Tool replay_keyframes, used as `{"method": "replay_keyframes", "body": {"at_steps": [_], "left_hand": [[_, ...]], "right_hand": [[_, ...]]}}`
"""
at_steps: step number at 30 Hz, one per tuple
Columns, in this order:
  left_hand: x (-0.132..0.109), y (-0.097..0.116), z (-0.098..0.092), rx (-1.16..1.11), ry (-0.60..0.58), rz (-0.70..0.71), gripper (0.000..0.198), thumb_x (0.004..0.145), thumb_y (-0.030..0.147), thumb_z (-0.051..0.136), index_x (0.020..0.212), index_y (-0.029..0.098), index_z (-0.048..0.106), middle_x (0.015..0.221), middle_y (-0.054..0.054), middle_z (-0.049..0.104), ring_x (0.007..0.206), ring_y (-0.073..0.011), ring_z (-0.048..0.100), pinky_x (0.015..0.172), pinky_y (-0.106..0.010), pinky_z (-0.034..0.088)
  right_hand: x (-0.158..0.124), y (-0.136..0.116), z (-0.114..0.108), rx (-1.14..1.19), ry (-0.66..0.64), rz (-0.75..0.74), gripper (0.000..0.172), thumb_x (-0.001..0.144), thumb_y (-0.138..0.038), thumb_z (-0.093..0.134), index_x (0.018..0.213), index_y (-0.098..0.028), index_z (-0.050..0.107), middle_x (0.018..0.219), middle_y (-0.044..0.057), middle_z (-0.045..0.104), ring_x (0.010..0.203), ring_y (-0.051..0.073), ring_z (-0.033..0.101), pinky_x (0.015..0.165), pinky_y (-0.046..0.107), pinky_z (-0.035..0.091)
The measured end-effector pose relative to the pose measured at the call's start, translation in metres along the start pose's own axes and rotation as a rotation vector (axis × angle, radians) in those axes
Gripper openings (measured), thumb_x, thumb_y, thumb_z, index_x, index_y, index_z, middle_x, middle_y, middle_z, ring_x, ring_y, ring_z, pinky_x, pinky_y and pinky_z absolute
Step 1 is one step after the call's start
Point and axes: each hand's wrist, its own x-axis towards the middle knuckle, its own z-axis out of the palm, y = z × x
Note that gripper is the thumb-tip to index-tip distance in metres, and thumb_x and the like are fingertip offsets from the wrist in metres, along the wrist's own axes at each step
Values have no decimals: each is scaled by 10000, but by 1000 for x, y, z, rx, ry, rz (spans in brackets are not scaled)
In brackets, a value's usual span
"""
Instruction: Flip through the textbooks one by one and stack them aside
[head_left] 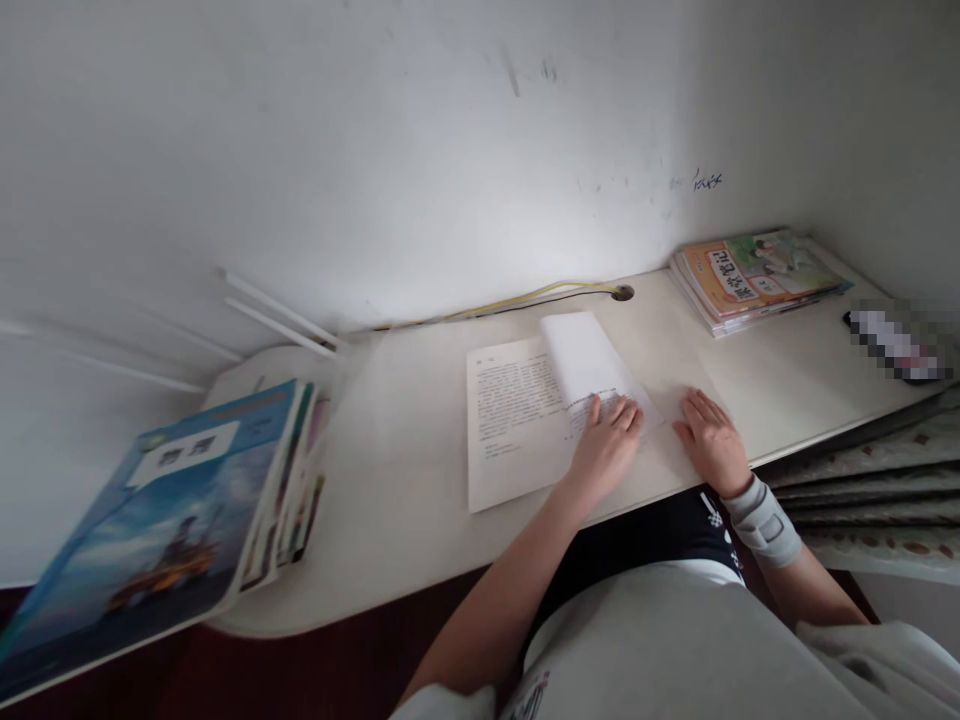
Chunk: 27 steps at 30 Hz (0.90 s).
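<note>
A book page or booklet [510, 470] with printed text lies on the white desk in front of me. Over its right part sits a folded white sheet [581, 350], with some print showing along its lower end. My left hand [606, 445] rests on the lower end of that sheet, fingers stretched out and holding nothing. To its right, my right hand [711, 440] lies flat on the desk near the front edge, fingers extended, apart from the paper. A grey band wraps the right wrist.
Blue-covered books [202, 510] are stacked at the left end of the desk [405, 480]. Another book stack [757, 275] sits at the back right, beside a pixelated dark-edged object [892, 345]. Yellow and black cables run along the wall into a round hole [622, 293]. Patterned curtain cloth [862, 480] hangs at right.
</note>
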Motion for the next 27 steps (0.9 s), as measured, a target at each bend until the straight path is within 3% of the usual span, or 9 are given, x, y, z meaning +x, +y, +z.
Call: {"method": "replay_keyframes", "body": {"at_steps": [8, 14, 16, 21, 27], "left_hand": [[1, 0, 3, -29, 3, -17, 391, 898, 77, 332, 1213, 195, 531, 1281, -107, 569, 1241, -246, 459, 1058, -583, 280], [0, 1, 2, -47, 0, -23, 381, 899, 63, 327, 1193, 173, 542, 1277, -113, 574, 1227, -243, 470, 1056, -574, 282], [0, 0, 3, -49, -3, -22, 369, 902, 66, 328, 1191, 154, 539, 1287, -120, 566, 1233, -248, 466, 1054, -579, 281], [1, -1, 6, -47, -6, -26, 367, 906, 70, 335, 1196, 167, 538, 1303, -108, 556, 1239, -243, 461, 1051, -569, 290], [1, -1, 5, -43, -18, -25, 376, 916, 79, 331, 1224, 164, 530, 1323, -109, 541, 1257, -241, 446, 1053, -569, 296]], "right_hand": [[8, 0, -6, -76, 5, -15, 272, 895, -133, 413, 991, -151, 667, 1118, 126, 660, 1108, 234, 570, 897, 351, 463], [16, -6, -17, -223, -60, -42, 263, 888, -110, 403, 845, -161, 658, 1002, 113, 680, 826, 197, 622, 679, 300, 454], [18, -8, -21, -278, -117, -80, 282, 888, -101, 384, 874, -166, 657, 951, 113, 675, 733, 177, 607, 595, 286, 421], [23, -5, -28, -336, -285, -220, 378, 882, -93, 374, 1165, -221, 589, 942, 112, 646, 680, 162, 576, 511, 265, 350], [30, -3, -31, -408, -377, -332, 351, 866, -66, 370, 1109, -94, 622, 879, 161, 630, 754, 203, 580, 510, 264, 392]]}}
